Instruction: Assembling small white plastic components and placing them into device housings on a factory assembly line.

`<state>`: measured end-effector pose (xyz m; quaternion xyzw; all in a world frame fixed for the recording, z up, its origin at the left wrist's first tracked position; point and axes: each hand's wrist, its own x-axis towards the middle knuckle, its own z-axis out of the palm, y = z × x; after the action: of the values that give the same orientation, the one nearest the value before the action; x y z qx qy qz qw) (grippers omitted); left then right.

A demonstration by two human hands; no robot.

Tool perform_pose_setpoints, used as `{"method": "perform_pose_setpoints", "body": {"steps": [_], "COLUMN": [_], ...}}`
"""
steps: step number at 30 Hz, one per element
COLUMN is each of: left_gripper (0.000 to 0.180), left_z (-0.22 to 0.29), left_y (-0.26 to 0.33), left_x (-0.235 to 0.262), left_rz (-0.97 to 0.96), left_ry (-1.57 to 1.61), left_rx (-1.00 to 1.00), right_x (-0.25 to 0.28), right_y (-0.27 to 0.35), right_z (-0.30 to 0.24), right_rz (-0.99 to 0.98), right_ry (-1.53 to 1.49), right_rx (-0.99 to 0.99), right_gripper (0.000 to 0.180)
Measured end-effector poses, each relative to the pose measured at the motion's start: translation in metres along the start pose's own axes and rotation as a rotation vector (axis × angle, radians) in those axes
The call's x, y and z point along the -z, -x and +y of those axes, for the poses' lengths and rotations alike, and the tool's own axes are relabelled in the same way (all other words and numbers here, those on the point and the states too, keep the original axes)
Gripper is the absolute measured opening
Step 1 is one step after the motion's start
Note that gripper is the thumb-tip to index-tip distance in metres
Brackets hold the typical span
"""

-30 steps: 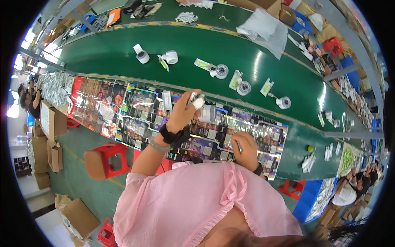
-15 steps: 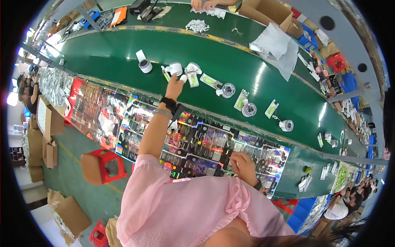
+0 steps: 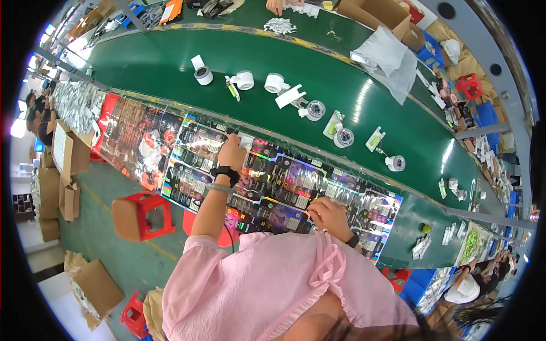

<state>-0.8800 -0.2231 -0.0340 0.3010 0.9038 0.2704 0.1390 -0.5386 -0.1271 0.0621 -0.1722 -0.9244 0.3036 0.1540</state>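
Observation:
My left hand (image 3: pixel 231 155) is over the glossy printed sheet (image 3: pixel 284 184) at the bench's far edge, its fingers closed against a small white part (image 3: pixel 245 141). How firmly they hold it is hard to see. Nearer my chest, my right hand (image 3: pixel 331 218) rests low over the same sheet with curled fingers; whatever is in them, if anything, is hidden. Beyond my hands, on the green belt, lie a white round housing (image 3: pixel 274 83), another white housing (image 3: pixel 244 80) with a green-striped piece, and a flat white piece (image 3: pixel 290 97) by a clear round unit (image 3: pixel 315 110).
More round units (image 3: pixel 343 138) with green-striped plates lie along the belt to the right. White cloths (image 3: pixel 387 57) hang over the far ledge. Red stools (image 3: pixel 151 216) stand at left below the bench. A co-worker's hands (image 3: pixel 278 5) are at the far bench.
My left hand has drawn back from the white parts on the belt to the printed sheet. My right hand stays low with curled fingers. The view has shifted slightly.

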Motion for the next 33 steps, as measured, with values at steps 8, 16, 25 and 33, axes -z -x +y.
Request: {"method": "perform_pose_setpoints", "body": {"steps": [8,16,25,33], "left_gripper": [0.027,0.041,0.052,0.090], "left_z": [0.025,0.098,0.138,0.171], "left_y": [0.032,0.117,0.082,-0.072], "left_x": [-0.025,-0.077,-0.093,-0.064], "left_rz": [-0.297,-0.882,-0.947,0.062], "left_ry": [0.167,0.398,0.522,0.001], "left_rx": [-0.342,-0.580,-0.630,-0.631], "right_x": [-0.008,0.002,0.008,0.046], "right_y": [0.039,0.031,0.092,0.217], "right_z": [0.008,0.002,0.092,0.165], "right_rz": [-0.113,0.173,0.056,0.790], "right_ry": [0.035,-0.037,-0.491,-0.646], "right_rx": [-0.119,-0.210,-0.652,-1.170], "right_gripper": [0.011,0.048,0.027,0.029]}}
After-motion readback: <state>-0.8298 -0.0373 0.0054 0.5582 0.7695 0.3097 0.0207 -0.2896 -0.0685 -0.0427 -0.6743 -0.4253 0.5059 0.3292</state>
